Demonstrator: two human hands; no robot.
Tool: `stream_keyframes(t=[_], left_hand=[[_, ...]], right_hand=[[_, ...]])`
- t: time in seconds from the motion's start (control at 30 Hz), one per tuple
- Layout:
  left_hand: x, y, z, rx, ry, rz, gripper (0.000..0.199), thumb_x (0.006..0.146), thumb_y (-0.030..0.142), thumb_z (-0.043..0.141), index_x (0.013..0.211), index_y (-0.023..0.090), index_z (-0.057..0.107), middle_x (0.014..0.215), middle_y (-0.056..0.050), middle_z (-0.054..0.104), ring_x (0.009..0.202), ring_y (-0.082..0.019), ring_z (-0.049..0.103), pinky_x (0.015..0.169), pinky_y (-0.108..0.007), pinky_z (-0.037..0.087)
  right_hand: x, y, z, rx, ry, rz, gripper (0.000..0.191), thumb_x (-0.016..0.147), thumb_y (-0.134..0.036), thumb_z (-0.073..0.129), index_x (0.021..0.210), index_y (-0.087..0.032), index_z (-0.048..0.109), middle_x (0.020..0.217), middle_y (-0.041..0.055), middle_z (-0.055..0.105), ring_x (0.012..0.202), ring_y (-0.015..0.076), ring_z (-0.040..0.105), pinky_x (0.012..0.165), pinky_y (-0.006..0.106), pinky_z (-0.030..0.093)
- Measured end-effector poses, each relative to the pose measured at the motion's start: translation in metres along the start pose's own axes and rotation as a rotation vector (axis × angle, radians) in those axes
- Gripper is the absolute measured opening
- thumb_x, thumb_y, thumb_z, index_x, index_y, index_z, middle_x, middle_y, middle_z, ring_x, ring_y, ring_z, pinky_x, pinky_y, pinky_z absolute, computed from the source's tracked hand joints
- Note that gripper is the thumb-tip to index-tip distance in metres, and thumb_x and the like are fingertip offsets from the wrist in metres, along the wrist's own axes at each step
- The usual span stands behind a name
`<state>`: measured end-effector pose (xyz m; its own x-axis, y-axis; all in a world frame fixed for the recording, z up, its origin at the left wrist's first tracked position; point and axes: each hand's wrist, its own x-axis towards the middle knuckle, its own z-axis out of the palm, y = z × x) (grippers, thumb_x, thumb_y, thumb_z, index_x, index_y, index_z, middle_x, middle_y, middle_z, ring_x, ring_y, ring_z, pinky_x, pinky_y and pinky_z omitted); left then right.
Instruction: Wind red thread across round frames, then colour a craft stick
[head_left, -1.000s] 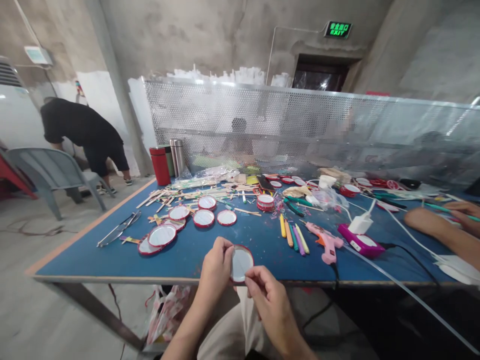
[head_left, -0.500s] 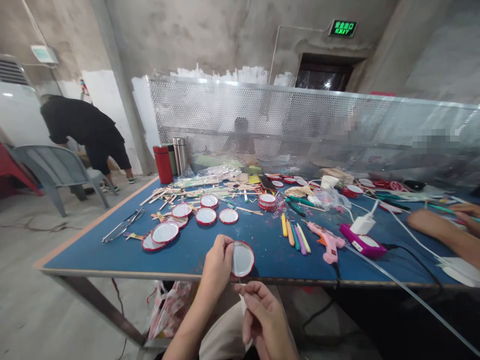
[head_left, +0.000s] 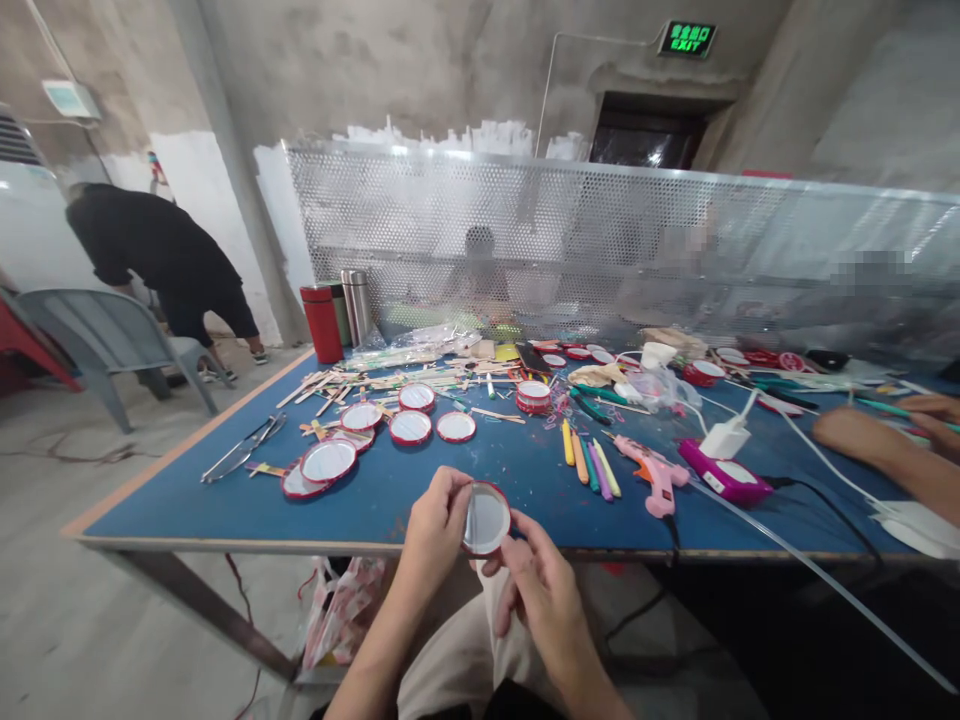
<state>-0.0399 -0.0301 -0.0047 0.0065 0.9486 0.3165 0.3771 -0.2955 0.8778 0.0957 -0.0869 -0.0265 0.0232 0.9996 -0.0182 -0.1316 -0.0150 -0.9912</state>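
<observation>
A round, red-rimmed disc (head_left: 486, 520) with a pale, shiny face is held up at the table's front edge, above my lap. My left hand (head_left: 439, 515) pinches its left rim between thumb and fingers. At the lower right rim, my right hand (head_left: 536, 570) grips it too, with the thumb in front and fingers behind. The disc's back is hidden. Beyond my hands lie similar discs, among them a single one (head_left: 456, 427) and an overlapping one (head_left: 328, 461) at the left. A thicker red drum-like piece (head_left: 533, 398) sits farther back.
Right of my hands are several coloured pens (head_left: 592, 462), a pink glue gun (head_left: 651, 472) and a purple power strip (head_left: 724, 472) with cables. Wooden sticks (head_left: 390, 380) litter the back left; eyeglasses (head_left: 244, 448) lie left. Another person's hand (head_left: 847, 432) rests at far right.
My right hand has moved up from below the disc, and its fingers are now on the lower right rim. My left hand keeps its hold. The view has shifted slightly.
</observation>
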Motion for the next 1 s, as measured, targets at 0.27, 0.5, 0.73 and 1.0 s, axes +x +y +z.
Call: stream_keyframes(t=[0.27,0.5,0.73,1.0], left_hand=[[-0.002,-0.005,-0.012,-0.171,-0.182,0.039,0.047,0.076,0.03,0.065,0.116,0.019,0.044,0.097,-0.003,0.066,0.077,-0.014,0.062,0.07,-0.025,0.049],[-0.009,0.001,-0.007,-0.039,-0.14,0.01,0.059,0.065,0.023,0.076,0.118,0.019,0.05,0.088,0.0,0.069,0.074,-0.014,0.064,0.069,-0.025,0.051],[-0.006,-0.008,-0.008,-0.027,-0.181,0.069,0.056,0.069,0.02,0.073,0.122,0.018,0.054,0.105,-0.004,0.072,0.08,-0.016,0.069,0.071,-0.024,0.054],[-0.005,-0.021,-0.009,0.02,-0.134,0.166,0.054,0.066,0.019,0.078,0.117,0.018,0.061,0.109,-0.006,0.072,0.094,-0.019,0.069,0.084,-0.027,0.054]], right_hand=[[0.024,-0.01,0.019,0.039,0.076,-0.02,0.039,0.076,-0.051,0.058,0.09,-0.015,0.054,0.046,-0.0079,0.051,0.025,0.0027,0.035,0.026,0.013,0.027],[0.025,-0.013,0.019,0.219,0.232,-0.043,0.03,0.072,-0.045,0.063,0.079,-0.019,0.048,0.045,-0.0099,0.05,0.028,0.0041,0.037,0.026,0.014,0.033],[0.023,-0.014,0.018,0.223,0.188,-0.037,0.032,0.072,-0.046,0.063,0.078,-0.019,0.048,0.048,-0.0072,0.055,0.028,0.0034,0.039,0.028,0.013,0.03],[0.019,-0.017,0.013,0.215,0.163,-0.004,0.031,0.07,-0.044,0.063,0.079,-0.017,0.051,0.046,-0.0068,0.054,0.028,0.0021,0.036,0.029,0.012,0.024]])
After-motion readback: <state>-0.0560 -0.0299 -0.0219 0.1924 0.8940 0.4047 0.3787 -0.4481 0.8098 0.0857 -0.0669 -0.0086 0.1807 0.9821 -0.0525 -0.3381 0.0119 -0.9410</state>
